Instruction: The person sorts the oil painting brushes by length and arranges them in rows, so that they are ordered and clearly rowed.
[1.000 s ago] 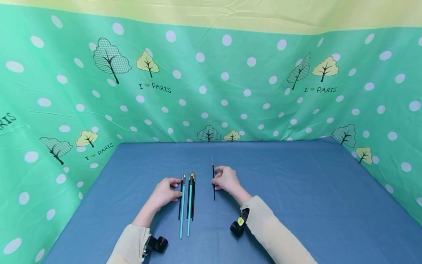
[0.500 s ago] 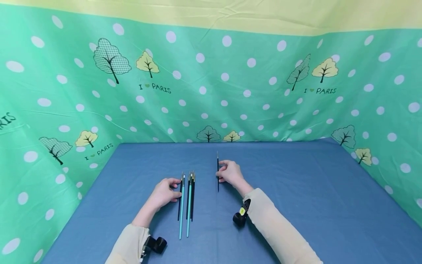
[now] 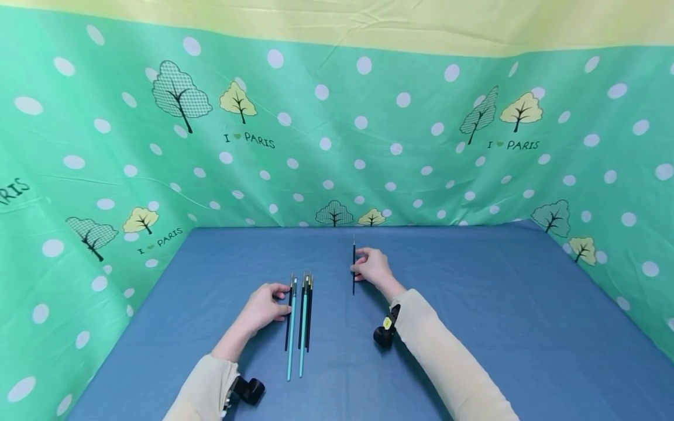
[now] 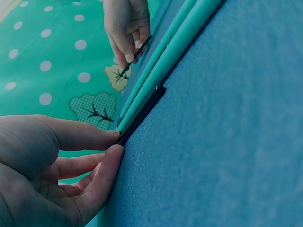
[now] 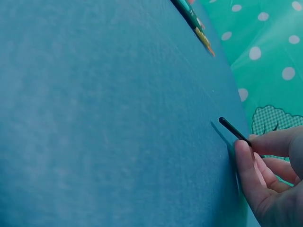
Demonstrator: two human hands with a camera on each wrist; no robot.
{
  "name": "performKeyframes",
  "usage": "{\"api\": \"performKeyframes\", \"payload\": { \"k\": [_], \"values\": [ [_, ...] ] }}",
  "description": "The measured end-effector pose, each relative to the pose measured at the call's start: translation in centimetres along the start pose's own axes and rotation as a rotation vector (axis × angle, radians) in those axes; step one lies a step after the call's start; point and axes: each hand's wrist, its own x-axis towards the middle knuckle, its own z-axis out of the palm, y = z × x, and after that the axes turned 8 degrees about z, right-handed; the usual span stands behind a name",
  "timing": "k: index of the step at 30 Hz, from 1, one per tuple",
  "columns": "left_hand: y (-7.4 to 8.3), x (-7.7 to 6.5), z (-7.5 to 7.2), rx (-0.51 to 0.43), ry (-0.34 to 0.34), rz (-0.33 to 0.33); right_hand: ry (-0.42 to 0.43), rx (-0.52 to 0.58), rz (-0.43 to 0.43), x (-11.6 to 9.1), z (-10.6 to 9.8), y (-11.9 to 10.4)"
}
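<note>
In the head view, my right hand (image 3: 372,266) pinches a thin black paintbrush (image 3: 354,257), bristles pointing away from me. The right wrist view shows the dark handle end (image 5: 232,128) sticking out past my thumb, a little above the cloth, with its shadow beside it. My left hand (image 3: 263,307) has its thumb and forefinger on the leftmost black paintbrush (image 3: 287,336) of a row lying on the cloth. In the left wrist view, those fingertips pinch this dark brush (image 4: 144,111) near its front part. Right beside it lies a long teal paintbrush (image 3: 291,345).
A second teal paintbrush (image 3: 302,345) and several black ones (image 3: 309,316) lie close together, right of a narrow gap. Blue cloth (image 3: 474,327) covers the table. A green dotted curtain (image 3: 400,175) hangs along its back and sides. Each wrist carries a black camera (image 3: 384,336).
My right hand has moved away from me and slightly right, carrying the black paintbrush farther from the row. My left hand and the lying brushes have stayed in place.
</note>
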Motion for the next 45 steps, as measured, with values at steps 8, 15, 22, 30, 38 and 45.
{"api": "performKeyframes", "payload": {
  "k": [8, 15, 22, 30, 38, 45],
  "values": [
    [0.0, 0.0, 0.0, -0.016, 0.005, 0.008, 0.034, -0.062, 0.010, 0.8, -0.4, -0.4],
    [-0.1, -0.1, -0.1, -0.022, 0.006, 0.000, 0.056, -0.117, -0.001, 1.2, -0.5, -0.6],
    [-0.1, 0.0, 0.0, -0.021, 0.010, 0.005, 0.079, -0.148, 0.005, 1.5, -0.8, -0.7],
    [-0.2, 0.1, 0.0, -0.020, 0.008, -0.005, 0.077, -0.131, 0.016, 1.6, -0.8, -0.5],
    [-0.2, 0.0, 0.0, -0.017, 0.007, -0.003, 0.074, -0.132, 0.020, 1.8, -0.7, -0.6],
    [-0.1, 0.0, 0.0, -0.018, 0.011, -0.005, 0.081, -0.154, 0.015, 1.9, -0.6, -0.6]
  ]
}}
